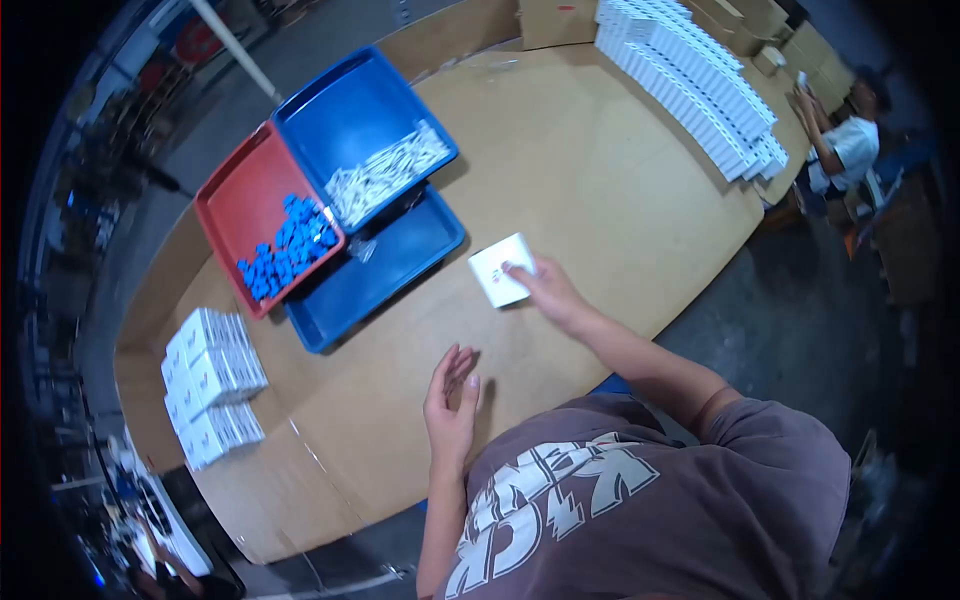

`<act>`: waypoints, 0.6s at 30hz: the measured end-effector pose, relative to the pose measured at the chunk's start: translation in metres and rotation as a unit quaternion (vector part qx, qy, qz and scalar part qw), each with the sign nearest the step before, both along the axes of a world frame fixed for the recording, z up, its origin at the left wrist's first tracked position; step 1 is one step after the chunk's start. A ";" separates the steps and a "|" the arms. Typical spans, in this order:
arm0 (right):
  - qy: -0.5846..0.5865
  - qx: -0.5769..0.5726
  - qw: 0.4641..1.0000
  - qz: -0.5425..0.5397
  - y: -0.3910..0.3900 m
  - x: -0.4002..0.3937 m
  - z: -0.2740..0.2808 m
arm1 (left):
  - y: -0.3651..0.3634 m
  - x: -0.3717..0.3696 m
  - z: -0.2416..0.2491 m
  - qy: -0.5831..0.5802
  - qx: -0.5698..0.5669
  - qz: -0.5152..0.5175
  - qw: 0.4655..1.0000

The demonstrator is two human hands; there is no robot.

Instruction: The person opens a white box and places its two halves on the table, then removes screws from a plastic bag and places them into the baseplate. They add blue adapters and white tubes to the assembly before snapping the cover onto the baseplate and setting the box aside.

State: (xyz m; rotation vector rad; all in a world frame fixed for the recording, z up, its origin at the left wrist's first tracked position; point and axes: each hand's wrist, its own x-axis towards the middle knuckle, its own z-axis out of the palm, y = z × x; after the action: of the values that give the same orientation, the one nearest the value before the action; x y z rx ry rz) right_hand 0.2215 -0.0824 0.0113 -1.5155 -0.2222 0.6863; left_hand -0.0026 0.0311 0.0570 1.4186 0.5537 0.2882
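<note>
My right hand grips a flat white box by its right edge, thumb on top, over the middle of the tan table. Nearer my body, my left hand is empty, its fingers apart and slightly curled. Beyond the hands, a red tray holds small blue pieces. Beside it, a blue tray holds many small white pieces. A lower blue tray lies partly under these two, with a clear plastic scrap at its edge.
Stacked white boxes stand at the left. Long rows of white boxes line the far right, near brown cartons. Another person is at the right edge of the table. Another person's arm shows at the lower left.
</note>
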 end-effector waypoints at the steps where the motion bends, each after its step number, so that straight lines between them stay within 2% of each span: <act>1: -0.005 -0.016 0.999 -0.046 -0.017 0.025 -0.007 | -0.001 -0.001 -0.007 0.019 0.032 -0.006 0.999; 2: -0.011 -0.031 0.996 -0.088 -0.035 0.051 -0.013 | -0.002 -0.002 -0.014 0.037 0.065 -0.008 0.997; 4: -0.105 -0.030 0.976 -0.189 -0.071 0.107 -0.033 | -0.005 -0.002 -0.028 0.029 0.088 -0.006 0.996; 6: -0.134 -0.024 0.948 -0.289 -0.102 0.155 -0.024 | -0.006 -0.002 -0.035 0.027 0.110 -0.007 0.994; 8: -0.051 0.072 0.928 -0.362 -0.125 0.193 -0.005 | -0.005 0.005 -0.035 0.022 0.159 -0.010 0.987; 10: -0.043 0.138 0.913 -0.381 -0.146 0.238 -0.002 | -0.002 0.010 -0.037 0.018 0.203 -0.022 0.979; 14: -0.092 0.154 0.886 -0.427 -0.159 0.316 0.013 | -0.003 0.025 -0.040 0.020 0.275 -0.037 0.960; 16: -0.104 0.176 0.872 -0.444 -0.158 0.353 0.026 | -0.010 0.032 -0.041 0.022 0.272 -0.046 0.961; 18: -0.101 0.219 0.878 -0.414 -0.167 0.394 0.027 | -0.013 0.036 -0.044 0.032 0.290 -0.060 0.955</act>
State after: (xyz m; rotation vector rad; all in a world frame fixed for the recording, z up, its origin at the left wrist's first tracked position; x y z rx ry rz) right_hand 0.6159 -0.2493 0.0385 -1.0851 0.1216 -0.2086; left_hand 0.0330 0.0185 0.0132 2.0288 0.4492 0.3224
